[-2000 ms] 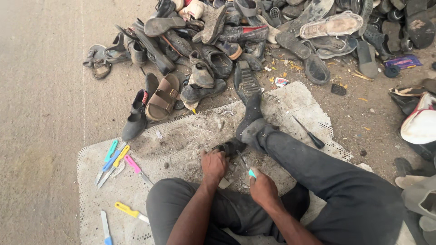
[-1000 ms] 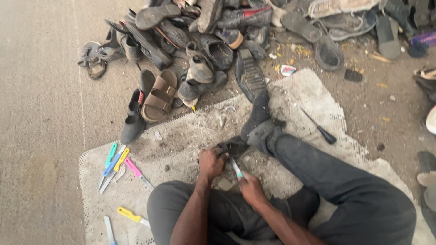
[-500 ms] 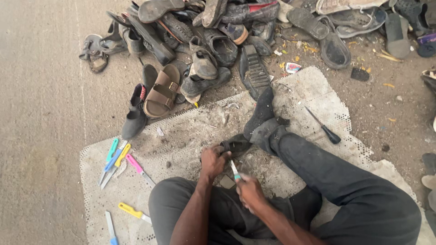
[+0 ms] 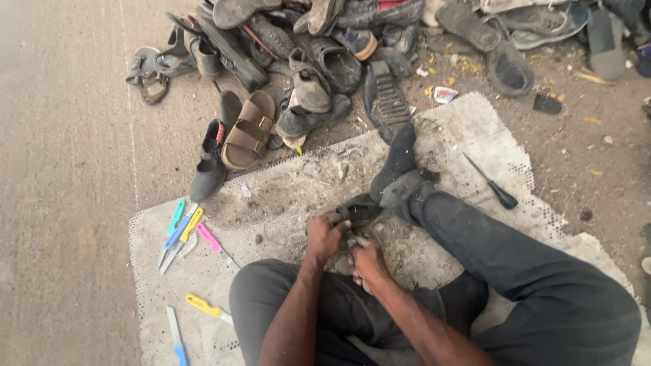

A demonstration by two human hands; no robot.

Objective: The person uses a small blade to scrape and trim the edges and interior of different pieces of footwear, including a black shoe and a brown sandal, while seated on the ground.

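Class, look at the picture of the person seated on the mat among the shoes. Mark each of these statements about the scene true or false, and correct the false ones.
1. Both hands are on a dark shoe piece. True.
2. The screwdriver is in the left hand. False: it lies on the mat, untouched.
3. Coloured-handled knives lie on the mat. True.
4. The right hand holds the brown sandal. False: the sandal lies by the shoe pile.

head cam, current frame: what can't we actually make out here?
- Dark shoe piece in the left hand: mostly covered by both hands, shape unclear.
- Green-handled tool in the right hand: fingers hide nearly all of it.
- Shoe pile: cut off by the top edge.
- Blue-handled knife: clipped at the bottom edge.
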